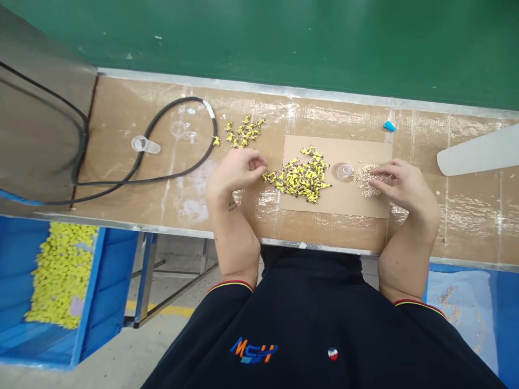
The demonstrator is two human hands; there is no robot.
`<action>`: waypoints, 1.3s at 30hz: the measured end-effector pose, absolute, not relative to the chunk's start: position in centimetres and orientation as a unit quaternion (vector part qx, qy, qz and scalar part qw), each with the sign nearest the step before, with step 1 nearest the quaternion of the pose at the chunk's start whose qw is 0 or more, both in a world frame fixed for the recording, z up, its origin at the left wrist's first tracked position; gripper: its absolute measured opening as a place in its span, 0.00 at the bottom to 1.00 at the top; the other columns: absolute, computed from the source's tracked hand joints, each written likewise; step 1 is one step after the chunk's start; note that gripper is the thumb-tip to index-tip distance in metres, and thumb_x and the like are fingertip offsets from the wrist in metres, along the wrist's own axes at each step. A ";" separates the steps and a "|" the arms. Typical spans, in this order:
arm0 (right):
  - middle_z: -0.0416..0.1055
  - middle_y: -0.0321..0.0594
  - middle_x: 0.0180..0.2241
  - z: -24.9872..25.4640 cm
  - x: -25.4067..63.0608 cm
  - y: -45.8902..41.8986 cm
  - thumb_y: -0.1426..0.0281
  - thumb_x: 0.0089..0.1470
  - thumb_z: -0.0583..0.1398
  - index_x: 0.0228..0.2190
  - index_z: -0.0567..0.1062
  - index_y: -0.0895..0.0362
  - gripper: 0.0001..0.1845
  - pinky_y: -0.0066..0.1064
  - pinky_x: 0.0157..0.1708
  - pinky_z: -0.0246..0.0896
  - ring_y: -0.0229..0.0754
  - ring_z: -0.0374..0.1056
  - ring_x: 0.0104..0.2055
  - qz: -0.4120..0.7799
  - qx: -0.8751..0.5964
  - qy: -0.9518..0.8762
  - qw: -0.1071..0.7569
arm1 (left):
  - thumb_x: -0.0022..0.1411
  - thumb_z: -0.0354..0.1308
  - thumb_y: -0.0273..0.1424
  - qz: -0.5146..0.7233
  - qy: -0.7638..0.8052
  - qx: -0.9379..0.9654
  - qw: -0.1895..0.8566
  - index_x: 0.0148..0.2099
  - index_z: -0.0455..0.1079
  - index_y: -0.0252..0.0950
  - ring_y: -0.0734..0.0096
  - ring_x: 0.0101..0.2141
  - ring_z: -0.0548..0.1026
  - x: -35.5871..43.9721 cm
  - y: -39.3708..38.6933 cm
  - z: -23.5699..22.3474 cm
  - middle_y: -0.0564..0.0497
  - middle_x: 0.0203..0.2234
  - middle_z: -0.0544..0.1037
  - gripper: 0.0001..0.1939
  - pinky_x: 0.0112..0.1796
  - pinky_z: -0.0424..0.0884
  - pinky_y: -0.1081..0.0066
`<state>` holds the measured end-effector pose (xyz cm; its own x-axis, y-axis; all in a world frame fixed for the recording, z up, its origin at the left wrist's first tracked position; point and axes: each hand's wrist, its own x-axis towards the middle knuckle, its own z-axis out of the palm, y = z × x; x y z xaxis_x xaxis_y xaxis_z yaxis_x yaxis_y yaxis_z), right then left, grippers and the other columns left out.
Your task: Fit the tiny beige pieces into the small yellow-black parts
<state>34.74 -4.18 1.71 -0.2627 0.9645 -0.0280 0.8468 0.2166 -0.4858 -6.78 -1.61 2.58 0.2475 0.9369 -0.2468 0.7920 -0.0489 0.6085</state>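
My left hand (239, 172) is curled at the left edge of a pile of small yellow pieces with dark and pale ends (305, 177). Its thumb and fingers come close together, and whatever they may hold is too small to make out. Over a heap of tiny pale ring-like pieces (367, 186) reaches my right hand (403, 183), with thumb and forefinger stretched out and a gap between them. Both piles lie on a flat cardboard sheet (344, 208). Between them is a small clear plastic cup (345, 171).
More yellow pieces (245, 131) lie at the back left, beside a looped black cable (162, 111) and a clear scoop-like piece (145, 145). A blue cap (390, 126) and a white tapered object (482, 150) are to the right. A blue crate (107, 281) of yellow pieces stands below left.
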 end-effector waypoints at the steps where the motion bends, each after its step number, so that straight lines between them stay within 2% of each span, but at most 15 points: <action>1: 0.78 0.46 0.38 1.7 34.7 -4.2 0.61 0.55 0.66 0.37 0.84 0.52 0.11 0.47 0.47 0.71 0.52 0.75 0.42 0.210 -0.588 -0.770 0.135 | 0.57 0.56 0.33 0.097 0.620 0.707 0.328 0.35 0.77 0.36 0.68 0.30 0.75 -6.9 -1.6 2.6 0.50 0.28 0.80 0.09 0.37 0.72 0.68; 4: 0.78 0.45 0.35 1.5 34.4 -4.1 0.64 0.54 0.65 0.35 0.84 0.52 0.08 0.46 0.46 0.70 0.51 0.75 0.40 0.214 -0.587 -0.772 0.119 | 0.58 0.56 0.32 0.091 0.650 0.690 0.303 0.39 0.79 0.35 0.65 0.33 0.76 -7.3 -1.4 2.2 0.48 0.31 0.81 0.12 0.40 0.73 0.66; 8: 0.78 0.44 0.33 1.3 34.0 -3.8 0.65 0.55 0.64 0.32 0.85 0.52 0.08 0.45 0.44 0.70 0.51 0.74 0.38 0.202 -0.590 -0.774 0.107 | 0.60 0.56 0.31 0.119 0.663 0.696 0.249 0.48 0.79 0.33 0.61 0.39 0.77 -8.0 -1.0 0.8 0.43 0.43 0.80 0.17 0.50 0.74 0.59; 12: 0.79 0.46 0.33 1.2 33.7 -3.8 0.64 0.55 0.63 0.32 0.85 0.53 0.10 0.44 0.43 0.69 0.52 0.75 0.38 0.194 -0.589 -0.780 0.090 | 0.61 0.56 0.30 0.149 0.667 0.697 0.218 0.55 0.75 0.32 0.64 0.39 0.76 -8.5 -0.9 0.2 0.41 0.48 0.77 0.21 0.53 0.74 0.58; 16: 0.79 0.46 0.32 1.3 33.1 -3.9 0.65 0.55 0.62 0.30 0.84 0.54 0.10 0.42 0.41 0.67 0.52 0.74 0.38 0.183 -0.599 -0.777 0.067 | 0.62 0.56 0.30 0.172 0.618 0.729 0.241 0.50 0.77 0.33 0.67 0.37 0.75 -7.7 -1.2 1.1 0.45 0.40 0.78 0.16 0.49 0.74 0.62; 20: 0.78 0.46 0.32 1.2 32.4 -4.0 0.69 0.53 0.59 0.27 0.82 0.54 0.10 0.40 0.40 0.66 0.51 0.74 0.37 0.180 -0.602 -0.776 0.053 | 0.63 0.59 0.34 0.141 0.538 0.785 0.275 0.48 0.78 0.35 0.65 0.38 0.75 -5.8 -1.4 1.6 0.47 0.36 0.79 0.14 0.46 0.73 0.63; 26: 0.78 0.46 0.32 1.2 32.0 -4.1 0.68 0.53 0.59 0.28 0.82 0.55 0.11 0.40 0.39 0.64 0.51 0.74 0.37 0.168 -0.609 -0.774 0.050 | 0.69 0.55 0.34 0.146 0.541 0.789 0.252 0.51 0.77 0.34 0.66 0.40 0.76 -3.1 -1.2 0.9 0.46 0.40 0.79 0.14 0.48 0.73 0.64; 31: 0.78 0.46 0.34 1.2 31.7 -4.3 0.68 0.54 0.58 0.27 0.80 0.54 0.11 0.39 0.37 0.63 0.51 0.73 0.38 0.158 -0.612 -0.774 0.030 | 0.69 0.53 0.30 0.144 0.544 0.785 0.257 0.53 0.77 0.35 0.64 0.44 0.76 -1.2 -1.3 0.1 0.44 0.45 0.78 0.15 0.52 0.72 0.62; 35: 0.77 0.45 0.32 1.0 31.6 -4.4 0.69 0.53 0.57 0.25 0.77 0.54 0.09 0.41 0.37 0.63 0.51 0.72 0.37 0.151 -0.608 -0.778 0.036 | 0.68 0.53 0.29 0.143 0.565 0.773 0.249 0.49 0.77 0.36 0.61 0.47 0.75 -0.3 -1.3 -0.4 0.43 0.45 0.77 0.13 0.54 0.71 0.60; 39: 0.77 0.44 0.31 0.9 32.2 -4.4 0.70 0.51 0.60 0.25 0.77 0.53 0.06 0.41 0.38 0.64 0.50 0.72 0.36 0.168 -0.598 -0.781 0.067 | 0.65 0.53 0.27 0.150 0.580 0.759 0.256 0.43 0.77 0.36 0.60 0.45 0.75 0.1 -1.3 -0.5 0.44 0.42 0.77 0.11 0.52 0.71 0.60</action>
<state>32.18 -4.37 0.91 -0.2753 0.9565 -0.0963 0.9111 0.2277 -0.3435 0.09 -1.30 -0.47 0.2815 0.9570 -0.0695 0.8041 -0.1958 0.5614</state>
